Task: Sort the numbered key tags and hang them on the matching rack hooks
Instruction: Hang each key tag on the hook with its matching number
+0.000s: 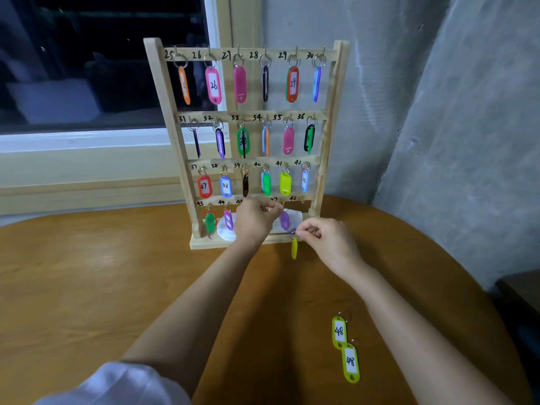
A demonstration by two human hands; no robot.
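A wooden key rack stands at the back of the table, with four numbered rows from 25 to 48 and coloured tags on most hooks. My left hand is raised to the bottom row near hooks 45 to 47, its fingers curled at a hook; what it holds is hidden. My right hand pinches the ring of a yellow tag that dangles in front of the rack's base. A purple tag hangs between my hands. Two yellow-green tags marked 48 lie on the table at the near right.
The round wooden table sits against a grey wall on the right, with a dark window behind at the left. A white round lid sits on the rack's base. A dark object stands beyond the table's right edge.
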